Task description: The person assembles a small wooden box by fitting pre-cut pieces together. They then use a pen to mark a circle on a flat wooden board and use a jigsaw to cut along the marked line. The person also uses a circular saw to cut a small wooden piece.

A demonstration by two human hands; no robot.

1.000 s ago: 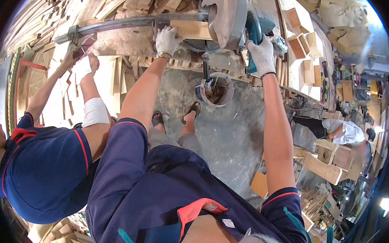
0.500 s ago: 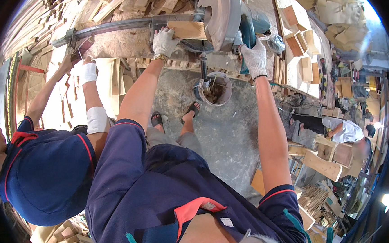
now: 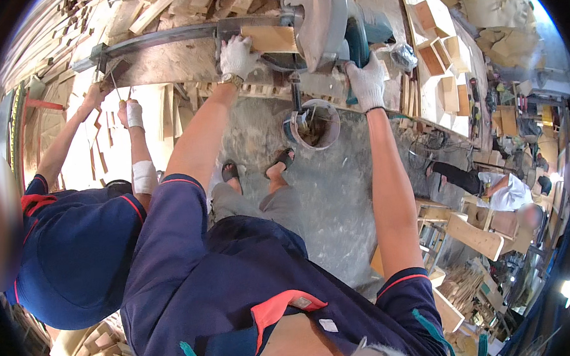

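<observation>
My left hand [image 3: 237, 57], in a white knit glove, grips the left end of a short pale wood board [image 3: 271, 39] lying on the saw's base. The board's right end meets the blade guard. Further right, my gloved right hand [image 3: 366, 83] is closed round the teal handle [image 3: 355, 44] of a miter saw [image 3: 321, 18]. The grey guard stands over the base and hides most of the blade. A long metal fence rail [image 3: 163, 38] runs left from the saw.
At left, a co-worker in a dark blue cap [image 3: 72, 259] reaches toward the rail's end. A white bucket [image 3: 319, 124] of scraps stands on the floor below the saw. Several cut wood blocks [image 3: 449, 94] lie on a board at right. Another person [image 3: 507, 192] is far right.
The view has shifted slightly. My left hand still grips the board and my right hand still holds the saw handle. The co-worker's bandaged hand has turned near the rail end.
</observation>
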